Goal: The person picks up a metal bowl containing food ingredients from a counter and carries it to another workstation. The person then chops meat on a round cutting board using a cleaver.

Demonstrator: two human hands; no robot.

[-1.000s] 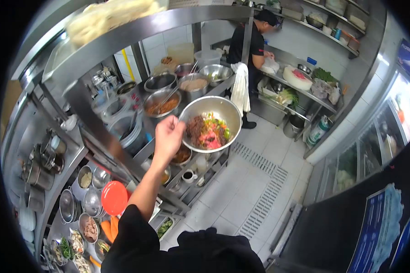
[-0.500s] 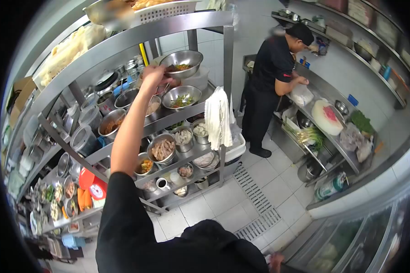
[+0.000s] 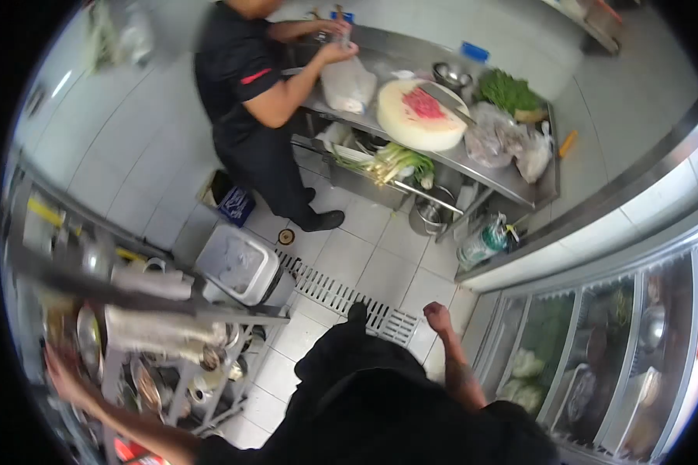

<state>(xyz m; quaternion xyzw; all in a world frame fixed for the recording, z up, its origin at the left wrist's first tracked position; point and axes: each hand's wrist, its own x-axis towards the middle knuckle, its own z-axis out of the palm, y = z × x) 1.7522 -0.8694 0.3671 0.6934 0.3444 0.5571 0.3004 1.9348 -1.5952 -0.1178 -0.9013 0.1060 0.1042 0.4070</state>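
Note:
At the far left, my left hand [image 3: 68, 377] is beside the metal rack, close to a metal bowl [image 3: 89, 339]; its fingers are smeared by motion, and whether they touch anything is unclear. My right hand [image 3: 437, 316] hangs over the floor to the right of my body, its fingers curled closed with nothing visible in them. A folded white cloth [image 3: 159, 329] hangs on the rack. Below it are several metal containers [image 3: 202, 387], partly hidden by the rack's bars.
A co-worker [image 3: 248, 116] stands at a steel counter [image 3: 504, 177], holding a white plastic bag [image 3: 347, 84]. A knife [image 3: 446, 103] and red meat [image 3: 423, 105] lie on a round white board [image 3: 415, 138]. A white bin [image 3: 248, 267] stands by the floor drain [image 3: 341, 293]. Glass-front fridge [image 3: 582, 349] at right.
The view has swung right toward the counter. My left hand, earlier holding the mixed-food bowl and then beside it on the rack, is now away from it. My right hand shows more fully.

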